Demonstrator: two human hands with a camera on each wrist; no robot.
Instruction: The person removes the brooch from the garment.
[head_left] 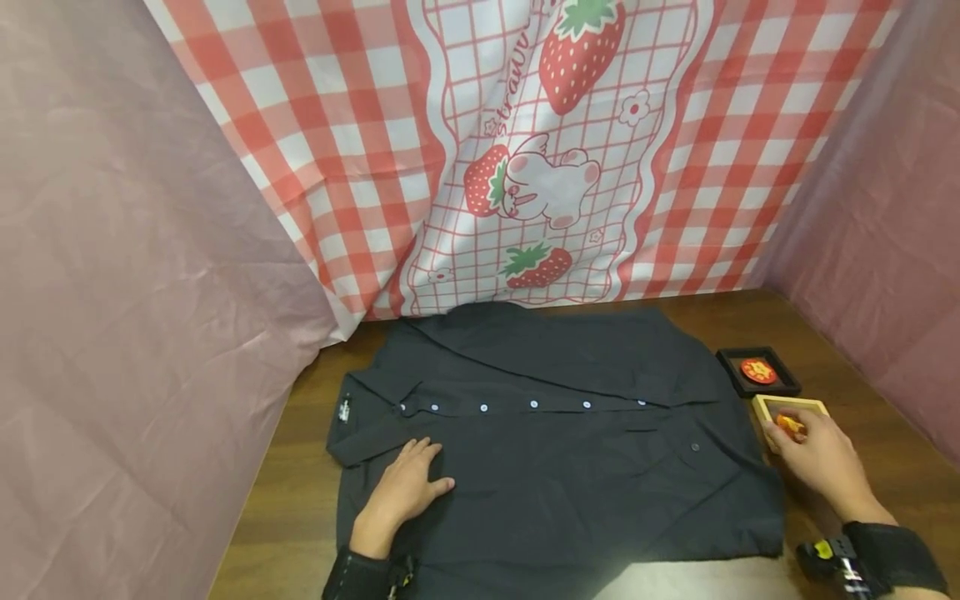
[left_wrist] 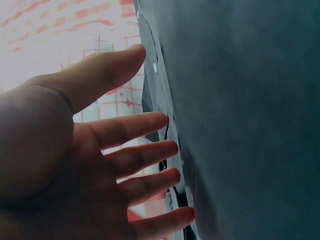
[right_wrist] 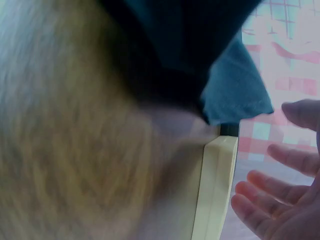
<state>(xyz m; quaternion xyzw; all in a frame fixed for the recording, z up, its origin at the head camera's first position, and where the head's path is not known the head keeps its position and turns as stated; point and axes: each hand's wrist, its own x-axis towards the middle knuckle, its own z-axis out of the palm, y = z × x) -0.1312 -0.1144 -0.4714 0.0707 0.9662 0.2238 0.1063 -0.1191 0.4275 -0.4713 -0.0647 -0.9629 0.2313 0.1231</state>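
Observation:
A dark button-up shirt lies spread on the wooden table, its collar at the left and a line of pale buttons across it. My left hand is on the shirt just below the collar, fingers extended and thumb apart; the left wrist view shows its fingertips at the cloth and nothing in the palm. Over a small yellow tray at the right is my right hand, close above an orange-red piece partly hidden by the fingers. In the right wrist view the right hand's fingers are spread beside the tray's rim.
Behind the yellow tray stands a small black tray holding a round red-and-yellow piece. A red checked cloth with strawberries hangs at the back. Pink curtains border both sides. The shirt covers most of the table.

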